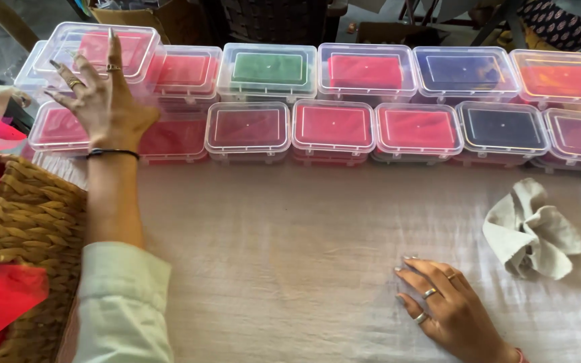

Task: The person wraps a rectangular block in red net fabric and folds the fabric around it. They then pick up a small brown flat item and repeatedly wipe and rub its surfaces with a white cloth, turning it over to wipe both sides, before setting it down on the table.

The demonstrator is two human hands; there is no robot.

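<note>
Left hand [105, 101] raised over the far-left end of the box rows, fingers spread wide, holding nothing; fingertips hover at or just above the tilted clear box [102, 50] with pink-red cloth inside, which sits stacked on other boxes at far left; contact cannot be told from this view. Right hand [448, 309] lies flat on the pale table cloth [270, 269] at near right, fingers loosely spread, empty.

Two rows of clear lidded boxes run left to right along the far side; green box [268, 70] in the far row, dark blue box [504, 129] in the near row, the rest mostly red and pink. Woven basket [31, 235] at near left with red fabric [5, 296] in it; crumpled grey rag [532, 232] at right, near the right hand.

Risks, as judged: the top box looks tilted and unevenly seated; a push from the open hand could slide it off the stack toward the far-left edge; the forearm crosses the near row, so a sleeve or wrist drag could shift the box under it; a one-handed grab with spread fingers may slip on smooth plastic or pop the lid.
</note>
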